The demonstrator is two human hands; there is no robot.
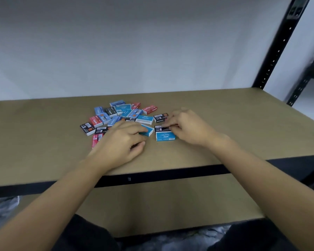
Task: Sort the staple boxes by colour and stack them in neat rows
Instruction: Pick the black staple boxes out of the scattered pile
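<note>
1. The staple boxes (145, 119) looked like printed card, smooth with a faint sheen.
2. The shelf board (234, 113) beneath them resembled tan fibreboard, matt and smooth.
3. Its front rail (161, 175) was black metal with a dull painted finish.
4. The perforated upright (277, 46) was the same black painted metal.
5. The wall (116, 51) behind was pale and matt.
6. Crumpled sheeting (2, 209) at lower left looked like shiny plastic film.

Both bare forearms reach forward from the lower corners, palms down. The left hand (121, 140) has bent fingers whose tips touch a teal box (149, 130), with the thumb apart below; whether it grips is unclear. The right hand (187, 127) pinches a black box (159, 127) with curled fingertips.
</note>
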